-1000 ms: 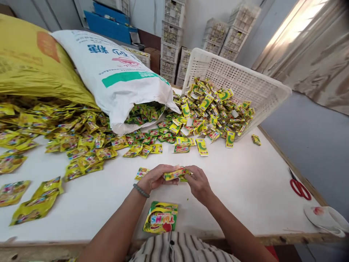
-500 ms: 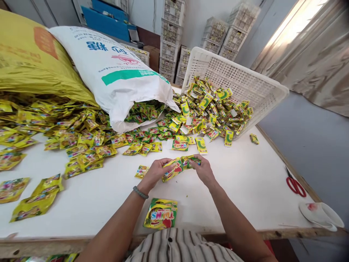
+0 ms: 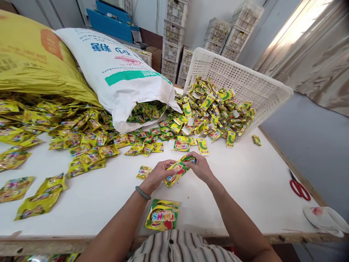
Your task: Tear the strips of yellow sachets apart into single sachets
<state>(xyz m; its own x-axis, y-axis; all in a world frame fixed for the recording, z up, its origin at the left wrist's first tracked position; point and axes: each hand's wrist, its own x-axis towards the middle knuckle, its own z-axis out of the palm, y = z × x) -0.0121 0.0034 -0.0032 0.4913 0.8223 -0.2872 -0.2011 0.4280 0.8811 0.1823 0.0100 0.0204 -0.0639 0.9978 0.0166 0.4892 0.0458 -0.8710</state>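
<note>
My left hand [image 3: 159, 174] is closed on a small yellow-and-green candy box [image 3: 173, 177], tilted above the white table. In my right hand [image 3: 201, 168] is a small green-and-yellow candy sachet [image 3: 190, 159], pinched at the box's upper end. Part of the sachet is hidden by the fingers and the box; how deep it sits inside I cannot tell. A yellow sachet [image 3: 143, 172] lies left of my left hand. Nearer to me rests a larger TWINS pack [image 3: 161, 217], seemingly stacked. Beyond my hands are a TWINS box [image 3: 181, 145] and a yellow box [image 3: 202, 146].
A tipped white basket [image 3: 242, 72] spills small boxes [image 3: 214, 109]. Left of it, a white sack [image 3: 120, 94] spills green sachets, and a yellow sack [image 3: 40, 69] stands over yellow sachets [image 3: 87, 145]. Red-handled scissors [image 3: 300, 189] and a white dish [image 3: 324, 218] lie at right.
The sachet in my right hand has moved closer against the box, and less of it shows. The box is tilted more steeply. The whole view has shifted slightly.
</note>
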